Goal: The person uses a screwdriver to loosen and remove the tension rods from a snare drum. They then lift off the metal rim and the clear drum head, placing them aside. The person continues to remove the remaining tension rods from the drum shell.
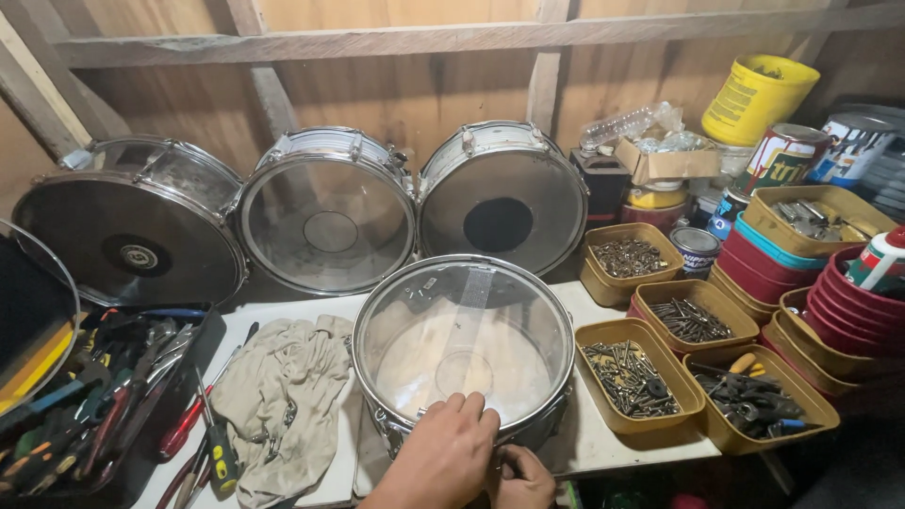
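Drum (462, 344) sits at the table's (603, 443) near edge. My left hand (443, 457) lies flat on its rim, fingers loose, gripping nothing; right hand (523, 479) curls at the lug, contents hidden. I advise steady downward pressure.

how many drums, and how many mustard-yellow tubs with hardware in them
Drums: 4, three leaning on the wall and one on the table under the left hand and right hand
Hardware tubs: 5
Total: 9
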